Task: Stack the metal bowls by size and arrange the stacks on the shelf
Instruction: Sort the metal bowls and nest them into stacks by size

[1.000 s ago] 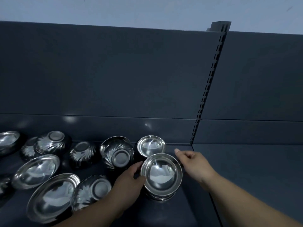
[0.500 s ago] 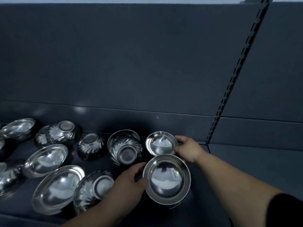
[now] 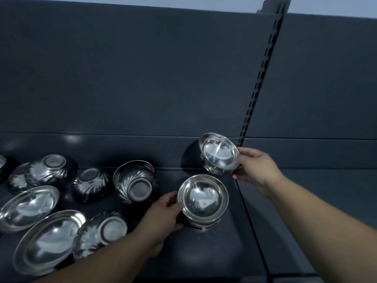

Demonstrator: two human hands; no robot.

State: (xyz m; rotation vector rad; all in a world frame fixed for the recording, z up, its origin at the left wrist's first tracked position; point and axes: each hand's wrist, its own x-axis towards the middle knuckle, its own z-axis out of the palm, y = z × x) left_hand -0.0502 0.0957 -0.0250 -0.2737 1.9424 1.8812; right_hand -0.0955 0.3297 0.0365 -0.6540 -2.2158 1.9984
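Head view: right hand (image 3: 257,170) pinches a small bowl (image 3: 219,153) by its rim, thumb on top, fingers under. The bowl is off the shelf (image 3: 214,252), tilted, mouth toward me. It's up and right of the stack (image 3: 203,198) and just clear of it.

Left hand (image 3: 163,213) is curled round the stack's left side, steadying it on the shelf near the seam below the slotted upright (image 3: 259,86). The stack shows one bowl on top with more rims beneath; I can't count them.

Progress, my read: early. One stack is started and the held bowl looks like the next to go in. Size match looks close, but I can't confirm.

Left of the stack, four overturned bowls (image 3: 134,182) and two shallow dishes (image 3: 28,205) sit loose and unsorted, with more cut off at the left edge. Left to do: nest those by size, then line the stacks up.
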